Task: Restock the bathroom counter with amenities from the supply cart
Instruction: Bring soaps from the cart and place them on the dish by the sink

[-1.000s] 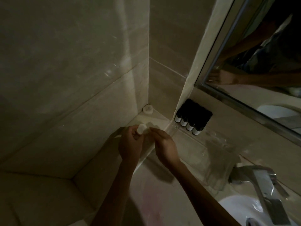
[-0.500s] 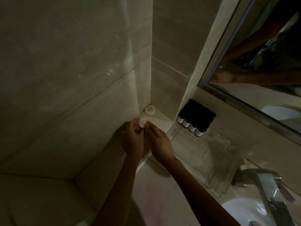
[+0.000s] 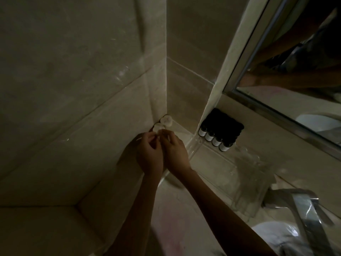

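Note:
Two small white round amenities sit in the counter's far corner where the tiled walls meet. The first (image 3: 166, 121) lies right in the corner, and the second (image 3: 158, 127) touches it on the near side. My left hand (image 3: 149, 154) has its fingers curled and pinches the near edge of the second one. My right hand (image 3: 175, 152) is pressed against the left, its fingertips at the same piece. The dim light hides the exact finger contact.
Several dark bottles (image 3: 215, 138) with white labels stand in a row at the back of a clear acrylic tray (image 3: 238, 183) right of my hands. A chrome faucet (image 3: 304, 206) and white basin (image 3: 273, 235) are at lower right. A mirror (image 3: 295, 71) hangs above.
Both hands moved forward toward the corner, carrying the second white piece from mid-air down beside the first one.

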{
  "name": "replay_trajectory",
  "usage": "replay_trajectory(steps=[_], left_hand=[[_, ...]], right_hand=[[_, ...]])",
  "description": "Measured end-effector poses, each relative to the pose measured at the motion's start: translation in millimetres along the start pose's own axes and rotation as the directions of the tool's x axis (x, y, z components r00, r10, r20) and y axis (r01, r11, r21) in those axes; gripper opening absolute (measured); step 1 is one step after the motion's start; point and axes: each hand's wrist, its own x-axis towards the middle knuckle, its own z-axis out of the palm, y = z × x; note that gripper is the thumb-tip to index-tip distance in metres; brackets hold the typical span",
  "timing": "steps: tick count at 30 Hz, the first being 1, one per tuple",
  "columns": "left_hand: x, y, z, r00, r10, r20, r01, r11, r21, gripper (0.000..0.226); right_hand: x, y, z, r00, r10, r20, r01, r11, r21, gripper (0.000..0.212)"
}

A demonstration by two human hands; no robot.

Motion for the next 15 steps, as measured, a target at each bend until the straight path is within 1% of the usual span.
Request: replay_trajectory(steps=[6, 9, 11, 14, 15], left_hand=[[4, 0, -5, 0.999, -0.018, 0.032, 0.018, 0.999, -0.027, 0.024], [8, 0, -5, 0.997, -0.048, 0.056, 0.05, 0.998, -0.04, 0.024], [8, -2, -6, 0.995, -0.063, 0.082, 0.066, 0.997, -0.037, 0.023], [7, -3, -10, 0.988, -0.059, 0.14, 0.061, 0.998, -0.008, 0.023], [6, -3, -12, 0.986, -0.056, 0.156, 0.055, 0.998, 0.007, 0.023]], right_hand=[[-8, -8, 6, 0.999, 0.038, 0.004, -0.038, 0.999, 0.026, 0.043], [-4, -11, 6, 0.994, 0.109, 0.03, -0.111, 0.99, 0.091, 0.04], [-3, -12, 5, 0.993, 0.117, 0.029, -0.12, 0.986, 0.12, 0.038], [-4, -10, 0, 0.994, 0.088, 0.057, -0.09, 0.995, 0.038, 0.04], [-6, -10, -3, 0.995, 0.082, 0.05, -0.084, 0.996, 0.043, 0.043]])
